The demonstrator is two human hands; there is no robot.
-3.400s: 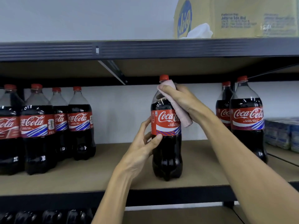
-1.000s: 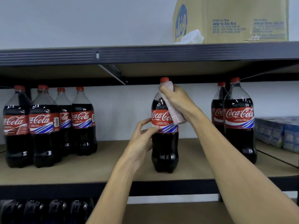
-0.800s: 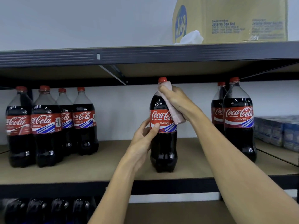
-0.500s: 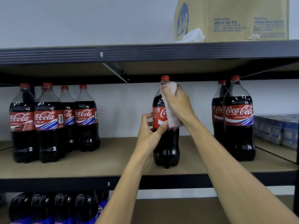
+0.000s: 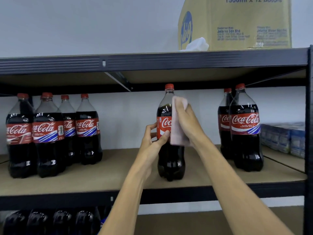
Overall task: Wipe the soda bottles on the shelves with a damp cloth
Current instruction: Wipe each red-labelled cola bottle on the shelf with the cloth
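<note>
bottle (image 5: pixel 170 160): upright on shelf (image 5: pixel 110 175), alone near its front | left hand (image 5: pixel 150 145): fingers curled round the label | right hand (image 5: pixel 188 122): fingers clamp cloth (image 5: pixel 177 138) against bottle | risk: damp plastic slips the left grip; hard stroke could topple it forward

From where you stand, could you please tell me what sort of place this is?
Probably a shop stockroom: dark metal shelving with bare board shelves, rows of identical cola bottles grouped on them, and a shipping carton marked "1500ml x 12" on top.
</note>
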